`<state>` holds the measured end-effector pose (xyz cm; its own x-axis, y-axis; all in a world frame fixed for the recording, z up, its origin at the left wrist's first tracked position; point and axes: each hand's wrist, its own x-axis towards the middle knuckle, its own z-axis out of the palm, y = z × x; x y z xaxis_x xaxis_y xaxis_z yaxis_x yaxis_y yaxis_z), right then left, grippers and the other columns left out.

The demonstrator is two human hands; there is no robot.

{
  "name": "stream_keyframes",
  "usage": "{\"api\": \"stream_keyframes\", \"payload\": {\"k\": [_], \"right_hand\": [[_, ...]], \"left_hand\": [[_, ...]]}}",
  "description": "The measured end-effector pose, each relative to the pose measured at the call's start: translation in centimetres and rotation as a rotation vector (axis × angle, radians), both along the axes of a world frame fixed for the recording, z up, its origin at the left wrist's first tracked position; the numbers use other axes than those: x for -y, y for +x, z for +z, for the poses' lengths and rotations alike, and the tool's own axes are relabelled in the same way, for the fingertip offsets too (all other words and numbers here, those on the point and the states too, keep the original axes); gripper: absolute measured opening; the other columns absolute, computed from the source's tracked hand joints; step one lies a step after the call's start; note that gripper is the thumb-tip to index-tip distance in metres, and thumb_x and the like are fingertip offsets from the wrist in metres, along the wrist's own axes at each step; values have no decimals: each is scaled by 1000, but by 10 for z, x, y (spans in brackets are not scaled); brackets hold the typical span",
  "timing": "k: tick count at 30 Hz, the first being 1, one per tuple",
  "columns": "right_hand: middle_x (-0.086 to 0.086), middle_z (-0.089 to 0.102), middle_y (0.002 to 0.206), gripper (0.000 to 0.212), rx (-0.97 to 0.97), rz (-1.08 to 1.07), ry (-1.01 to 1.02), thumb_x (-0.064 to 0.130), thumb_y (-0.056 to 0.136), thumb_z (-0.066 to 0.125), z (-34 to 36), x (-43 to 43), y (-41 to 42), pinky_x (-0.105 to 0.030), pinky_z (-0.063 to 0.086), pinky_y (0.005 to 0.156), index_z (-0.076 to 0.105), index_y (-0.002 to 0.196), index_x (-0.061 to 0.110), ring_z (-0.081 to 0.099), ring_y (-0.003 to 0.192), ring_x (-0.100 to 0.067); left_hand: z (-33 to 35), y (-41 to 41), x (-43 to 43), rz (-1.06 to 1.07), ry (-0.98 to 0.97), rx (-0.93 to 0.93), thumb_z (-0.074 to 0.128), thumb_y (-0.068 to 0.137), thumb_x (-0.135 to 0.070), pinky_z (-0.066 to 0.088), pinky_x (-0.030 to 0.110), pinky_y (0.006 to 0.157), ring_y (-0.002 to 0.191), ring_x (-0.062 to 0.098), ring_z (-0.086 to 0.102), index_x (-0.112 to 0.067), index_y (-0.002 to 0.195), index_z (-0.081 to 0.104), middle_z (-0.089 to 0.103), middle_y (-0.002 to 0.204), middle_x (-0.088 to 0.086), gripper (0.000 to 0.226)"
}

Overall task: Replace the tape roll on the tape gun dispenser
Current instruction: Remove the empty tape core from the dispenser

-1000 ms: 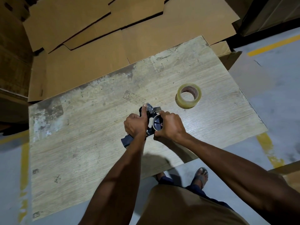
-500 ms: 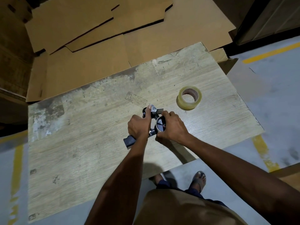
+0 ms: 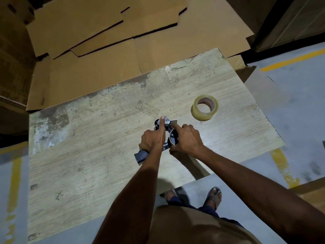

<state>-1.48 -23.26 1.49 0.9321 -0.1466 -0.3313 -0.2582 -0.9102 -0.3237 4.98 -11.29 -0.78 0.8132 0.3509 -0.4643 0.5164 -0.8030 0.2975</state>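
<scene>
- Dead centre of the frame, the tape gun [image 3: 167, 122] is held just above the table [image 3: 88, 155], handle end [image 3: 140, 156] poking out toward lower left
- Left hand [image 3: 153, 140] is wrapped round the gun body, thumb stretched up along the front end
- Right hand [image 3: 188, 140] has fingers curled round the dark spool hub [image 3: 173, 138], index finger pointing at the metal flap up front. Can't tell if an old core is on the hub or it's bare
- New tape roll [image 3: 199, 115] lies flat on the table, upper right of the hands and apart from them, so imo the swap isn't done yet
- What could go wrong: the cutter edge sits right by that thumb and index finger, so a slip while tugging at the hub prob means a nick. Yanking one-sided could also twist the gun out of the left hand's grip
- Roll could go on backwards, sticky side wrong, then it won't feed
- Containers: none w/ anything in them. Top of frame is just flattened cardboard sheets [image 3: 105, 67], and the roll's core is empty
</scene>
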Motion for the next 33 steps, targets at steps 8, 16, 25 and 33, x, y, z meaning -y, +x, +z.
{"api": "stream_keyframes", "payload": {"k": [8,16,25,33], "right_hand": [[-11,64,108,83,30,85,34,46,60,86,-4,5,0,-36,48,76,58,134,22,62,95,-33],[-9,63,105,77,48,243,19,46,61,80,-5,16,2,-31,43,69,58,131,22,64,87,-30],[-7,65,110,84,72,293,62,47,55,85,-6,21,3,-32,52,73,59,132,24,65,88,-27],[-7,63,137,91,313,-55,438,64,71,82,-14,50,-38,-38,50,102,55,145,18,59,124,-25]], "left_hand": [[-3,2,4,18,-10,55,35,70,-104,41,35,66,81,26,59,-6,93,72,70,95,11,107],[-4,0,11,14,19,140,41,80,-95,39,35,68,85,27,59,-4,83,67,57,82,8,94],[-1,0,10,19,33,153,40,75,-99,40,34,61,80,27,64,-6,77,70,69,83,10,97],[1,-3,8,-20,22,157,42,79,-96,40,33,65,91,33,69,-3,86,73,70,89,15,98]]}}
